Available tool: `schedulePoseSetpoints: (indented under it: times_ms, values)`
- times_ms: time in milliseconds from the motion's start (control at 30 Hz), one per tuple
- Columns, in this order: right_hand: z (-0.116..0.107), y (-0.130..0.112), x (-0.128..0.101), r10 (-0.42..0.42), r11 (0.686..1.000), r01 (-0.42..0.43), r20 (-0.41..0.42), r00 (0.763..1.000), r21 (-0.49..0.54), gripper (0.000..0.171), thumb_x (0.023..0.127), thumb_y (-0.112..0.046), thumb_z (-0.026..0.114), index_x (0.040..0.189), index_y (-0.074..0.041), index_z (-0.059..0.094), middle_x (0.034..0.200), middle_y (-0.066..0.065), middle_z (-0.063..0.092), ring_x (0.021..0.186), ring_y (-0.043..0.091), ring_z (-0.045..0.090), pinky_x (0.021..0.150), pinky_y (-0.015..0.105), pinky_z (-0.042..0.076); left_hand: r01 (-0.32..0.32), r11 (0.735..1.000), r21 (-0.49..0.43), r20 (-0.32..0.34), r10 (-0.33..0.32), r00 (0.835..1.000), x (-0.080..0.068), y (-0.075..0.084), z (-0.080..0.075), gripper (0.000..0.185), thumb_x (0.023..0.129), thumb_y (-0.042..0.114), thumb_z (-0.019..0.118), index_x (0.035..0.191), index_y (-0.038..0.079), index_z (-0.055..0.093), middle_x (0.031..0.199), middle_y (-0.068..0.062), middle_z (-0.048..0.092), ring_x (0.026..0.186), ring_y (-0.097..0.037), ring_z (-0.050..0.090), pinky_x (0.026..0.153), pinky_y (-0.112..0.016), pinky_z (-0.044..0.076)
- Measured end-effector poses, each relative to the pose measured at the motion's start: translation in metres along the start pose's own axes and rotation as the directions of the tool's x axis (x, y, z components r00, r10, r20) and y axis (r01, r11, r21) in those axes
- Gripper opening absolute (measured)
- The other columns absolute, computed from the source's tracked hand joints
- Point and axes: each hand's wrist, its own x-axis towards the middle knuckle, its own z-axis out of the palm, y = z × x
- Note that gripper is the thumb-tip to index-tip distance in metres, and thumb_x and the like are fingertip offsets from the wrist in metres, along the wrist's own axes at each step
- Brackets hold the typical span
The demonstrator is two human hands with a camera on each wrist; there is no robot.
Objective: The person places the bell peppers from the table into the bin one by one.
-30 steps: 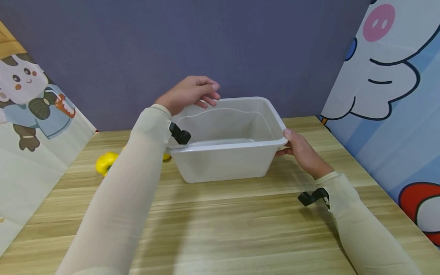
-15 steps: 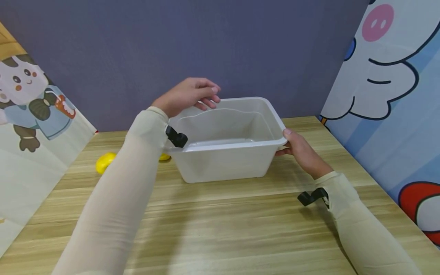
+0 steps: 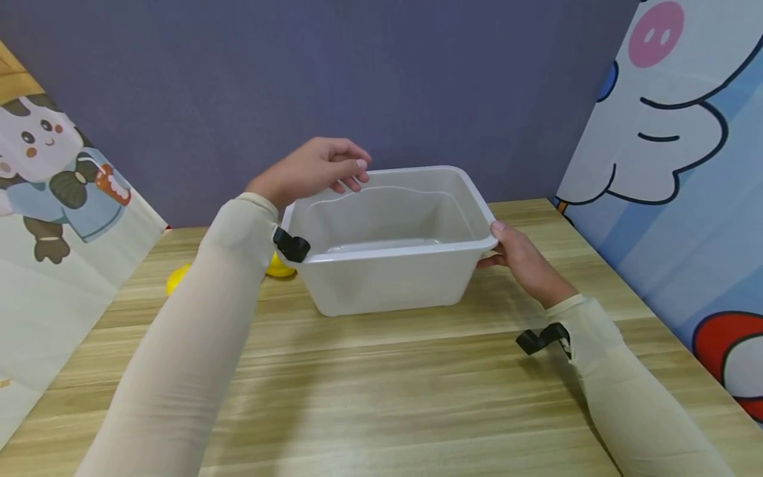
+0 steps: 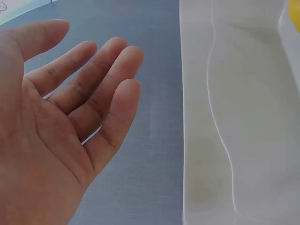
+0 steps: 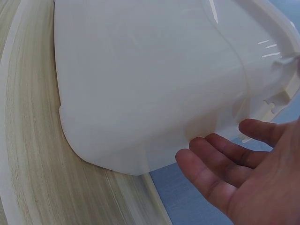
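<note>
A white plastic bin (image 3: 387,281) stands on the wooden table, its inside bare. In the head view my left hand (image 3: 312,169) hovers above the bin's back left corner with relaxed, slightly bent fingers and holds nothing. The left wrist view shows that palm (image 4: 47,126) facing the camera, apart from the bin's rim (image 4: 183,117). My right hand (image 3: 524,265) grips the bin's right end, thumb on the rim and fingers below it. Seen from the right wrist, the fingertips (image 5: 185,159) lie against the bin's outer wall (image 5: 136,93).
Two yellow things, one a bell pepper (image 3: 177,278) and one a rounded piece (image 3: 279,267), lie left of the bin, partly hidden by my left arm. A dark wall (image 3: 381,79) rises behind the table (image 3: 417,384). Cartoon-printed panels flank it on both sides.
My left hand has drifted slightly left and down, and its forearm now covers more of the yellow bell pepper. The right hand and the bin have stayed nearly in place.
</note>
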Motion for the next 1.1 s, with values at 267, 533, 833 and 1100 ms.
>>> schedulePoseSetpoints:
  times_ms: [267, 533, 833, 1100]
  values:
    - [0.0, 0.001, -0.001, -0.002, 1.0, 0.002, -0.002, 1.0, 0.004, 0.063, 0.11, -0.045, 0.026, 0.15, 0.002, 0.038, 0.139, 0.025, 0.047, 0.117, 0.014, 0.059, 0.087, 0.047, 0.056, -0.029, 0.997, 0.069, -0.02, 0.03, 0.999, -0.014, 0.001, 0.003, 0.037, 0.103, 0.035, 0.057, 0.133, 0.015, 0.059, 0.117, -0.001, 0.067, 0.105, -0.017, 0.063, 0.097, -0.037, 0.05]
    - [0.0, 0.0, 0.0, -0.007, 1.0, 0.007, 0.003, 1.0, -0.003, 0.063, 0.11, -0.046, 0.025, 0.15, 0.0, 0.038, 0.14, 0.026, 0.047, 0.118, 0.015, 0.059, 0.087, 0.044, 0.056, -0.079, 0.996, 0.032, -0.047, 0.08, 0.996, -0.028, 0.0, -0.001, 0.037, 0.105, 0.032, 0.055, 0.135, 0.012, 0.059, 0.12, -0.005, 0.066, 0.107, -0.023, 0.064, 0.096, -0.038, 0.051]
    - [0.001, 0.0, -0.001, -0.003, 1.0, 0.003, -0.002, 1.0, -0.002, 0.062, 0.11, -0.046, 0.025, 0.151, -0.001, 0.038, 0.14, 0.026, 0.047, 0.118, 0.015, 0.059, 0.088, 0.046, 0.055, -0.057, 0.998, -0.006, -0.058, 0.056, 0.997, -0.039, -0.003, -0.006, 0.036, 0.104, 0.034, 0.055, 0.134, 0.013, 0.06, 0.118, -0.005, 0.067, 0.103, -0.02, 0.065, 0.093, -0.037, 0.052]
    - [0.001, 0.001, 0.0, -0.01, 1.0, 0.01, -0.006, 1.0, 0.01, 0.061, 0.11, -0.045, 0.026, 0.149, 0.0, 0.04, 0.138, 0.025, 0.048, 0.117, 0.016, 0.059, 0.086, 0.042, 0.056, -0.034, 0.999, -0.014, -0.069, 0.033, 0.997, -0.049, -0.014, -0.009, 0.036, 0.104, 0.031, 0.056, 0.134, 0.011, 0.06, 0.118, -0.007, 0.068, 0.102, -0.022, 0.066, 0.091, -0.035, 0.053]
